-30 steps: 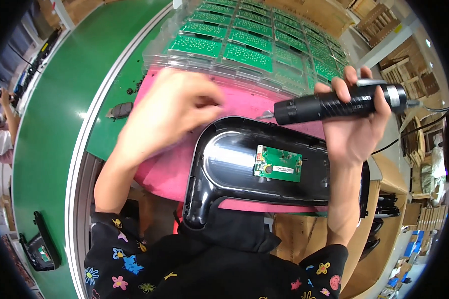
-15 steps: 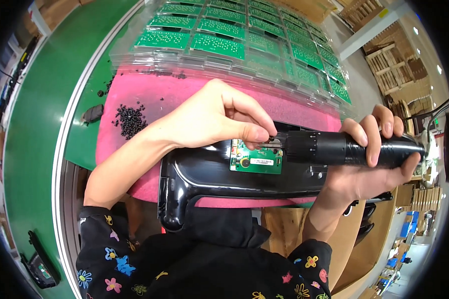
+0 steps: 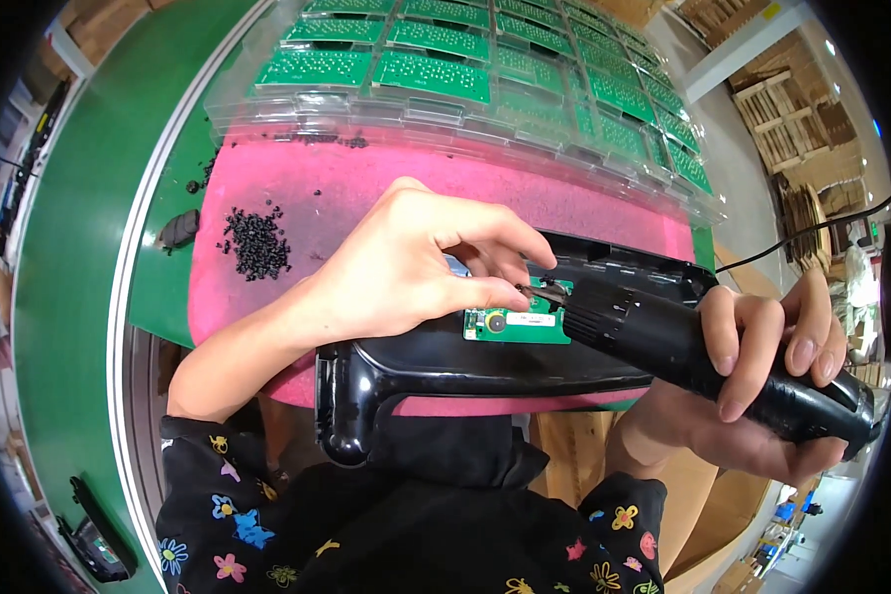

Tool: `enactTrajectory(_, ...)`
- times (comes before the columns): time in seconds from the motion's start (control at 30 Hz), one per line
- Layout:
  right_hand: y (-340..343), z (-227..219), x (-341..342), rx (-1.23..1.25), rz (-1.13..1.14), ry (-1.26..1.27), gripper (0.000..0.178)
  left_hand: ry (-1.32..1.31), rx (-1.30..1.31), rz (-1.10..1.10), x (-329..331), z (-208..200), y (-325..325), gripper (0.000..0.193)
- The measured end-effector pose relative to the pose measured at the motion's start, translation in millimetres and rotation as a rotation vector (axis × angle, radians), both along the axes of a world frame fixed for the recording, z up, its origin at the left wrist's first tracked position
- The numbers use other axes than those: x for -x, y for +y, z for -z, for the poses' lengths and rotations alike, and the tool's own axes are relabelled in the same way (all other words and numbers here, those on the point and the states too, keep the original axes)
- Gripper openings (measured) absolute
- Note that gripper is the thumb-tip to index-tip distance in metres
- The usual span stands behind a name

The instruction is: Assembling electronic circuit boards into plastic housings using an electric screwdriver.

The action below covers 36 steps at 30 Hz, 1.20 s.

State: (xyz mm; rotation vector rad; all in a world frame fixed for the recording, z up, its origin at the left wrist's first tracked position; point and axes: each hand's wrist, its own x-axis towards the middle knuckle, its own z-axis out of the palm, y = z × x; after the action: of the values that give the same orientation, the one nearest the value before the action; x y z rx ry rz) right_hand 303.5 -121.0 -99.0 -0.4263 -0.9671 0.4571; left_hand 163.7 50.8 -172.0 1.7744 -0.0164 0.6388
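Note:
My right hand is wrapped round a black electric screwdriver, which points left with its bit over a green circuit board. At the bit, the thumb and bent fingers of my left hand pinch a small black screw, partly hidden by the fingertips. The board lies in a glossy black plastic housing with a rounded leg at its left end. My left hand and the screwdriver cover part of both board and housing.
A pink mat lies under the housing, bearing a pile of black screws. Behind it stand clear plastic trays of green circuit boards. A dark grey lump sits left of the mat. Another black housing is at lower left.
The screwdriver has tilted, its rear end swinging down and toward me with my right hand. My left fingers stay by the bit, slightly lower and more spread.

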Motion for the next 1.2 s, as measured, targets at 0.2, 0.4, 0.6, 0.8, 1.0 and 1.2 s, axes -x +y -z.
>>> enactTrajectory(0.2, 2.7, 7.1, 4.9, -0.024, 0.04, -0.029, 0.04, 0.026, -0.072, 0.006, 1.3, 2.3, -0.1, 0.023)
enactTrajectory(0.4, 1.0, 11.3, 2.8, 0.019, 0.028, -0.066, 0.042, 0.063, -0.117, -0.005, 1.4, 3.3, -4.4, 0.022)
enactTrajectory(0.6, -1.2, 12.5, -3.1, 0.03, -0.027, -0.089, 0.044, 0.106, -0.102, 0.004, -1.5, 3.7, -4.8, 0.026)
enactTrajectory(0.8, -8.6, 9.6, -14.6, 0.084, -0.003, -0.096, 0.048, 0.137, -0.339, -0.032, -1.8, 7.1, -3.6, 0.03)
enactTrajectory(1.0, -6.2, 27.4, -43.3, 0.31, 0.025, -0.274, 0.054, 0.12, -0.508, 0.004, 1.2, 17.3, -2.5, 0.03)
enactTrajectory(1.2, -3.2, 40.3, -52.6, 0.378, 0.085, -0.242, 0.054, 0.221, -0.581, 0.135, 4.6, 21.1, -2.9, 0.037)
